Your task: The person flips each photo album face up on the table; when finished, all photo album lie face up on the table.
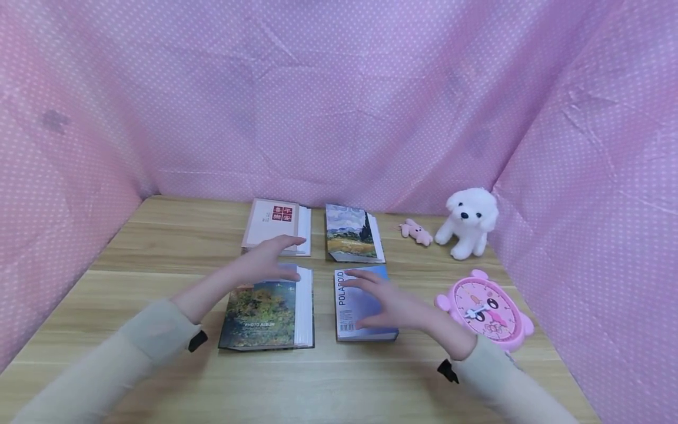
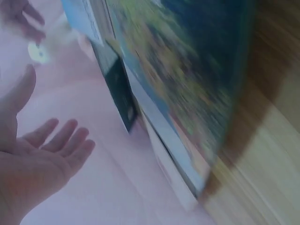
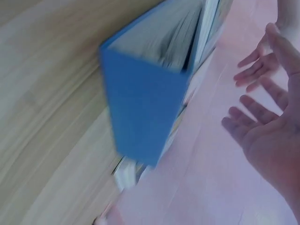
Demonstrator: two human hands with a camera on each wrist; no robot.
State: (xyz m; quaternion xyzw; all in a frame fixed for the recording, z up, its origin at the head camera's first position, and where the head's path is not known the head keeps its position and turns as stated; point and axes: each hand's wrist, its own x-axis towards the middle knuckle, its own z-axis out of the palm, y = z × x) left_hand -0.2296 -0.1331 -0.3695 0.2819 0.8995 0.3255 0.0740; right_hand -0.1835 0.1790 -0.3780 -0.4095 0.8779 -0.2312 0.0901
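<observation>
My left hand (image 1: 263, 260), fingers spread and holding nothing, hovers over the upper part of a photo album (image 1: 259, 312) with a leafy painted cover. My right hand (image 1: 391, 301) is likewise spread and without a hold, above a blue-violet Polaroid album (image 1: 362, 330); its spine (image 3: 140, 108) shows plain blue in the right wrist view. Behind them lie a white album (image 1: 262, 227) with red Chinese characters and an album with a landscape painting (image 1: 346, 232). In the left wrist view, the left palm (image 2: 37, 168) is apart from the leafy cover (image 2: 173, 70).
To the right a pink bear-shaped clock (image 1: 489, 312) lies on the wooden table (image 1: 132, 253). Farther back are a white plush dog (image 1: 468, 221) and a small pink plush toy (image 1: 416, 232). Pink dotted cloth (image 1: 339, 106) encloses the back and sides.
</observation>
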